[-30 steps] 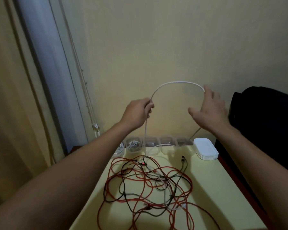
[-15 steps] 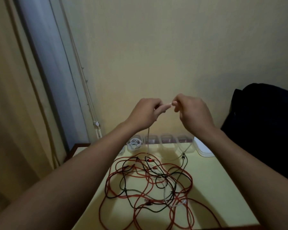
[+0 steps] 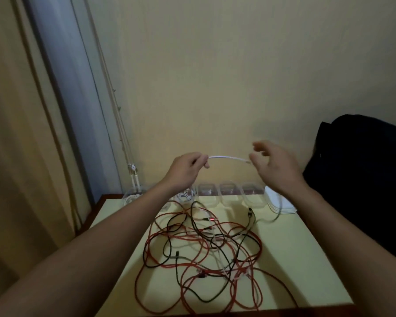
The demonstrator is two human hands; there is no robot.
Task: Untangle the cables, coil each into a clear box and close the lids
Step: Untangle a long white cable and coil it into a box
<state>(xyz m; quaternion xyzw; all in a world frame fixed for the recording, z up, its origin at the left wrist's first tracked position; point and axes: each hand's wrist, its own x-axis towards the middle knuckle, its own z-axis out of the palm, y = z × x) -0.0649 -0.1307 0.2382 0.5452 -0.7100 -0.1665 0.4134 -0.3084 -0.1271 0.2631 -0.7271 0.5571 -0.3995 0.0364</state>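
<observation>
My left hand [image 3: 185,167] is raised above the back of the table and grips a white cable [image 3: 226,158]. A short stretch of that cable runs level to the thumb of my right hand [image 3: 274,165]. That hand is blurred, with its fingers loosely curled and spread. A pale strand [image 3: 278,213] hangs from under it to the table. A tangle of red, black and pale cables [image 3: 204,243] lies on the yellow table [image 3: 306,259]. A row of clear boxes [image 3: 226,193] lines the back edge. Two boxes at the left [image 3: 185,196] hold coiled white cables.
A stack of white lids [image 3: 281,205] sits at the back right corner. A black bag [image 3: 364,179] stands just right of the table. A curtain [image 3: 21,156] and a cord [image 3: 133,170] hang at the left.
My hands met in front of me, then parted again. A shorter, straighter piece of white cable now spans between them, lower than a second ago.
</observation>
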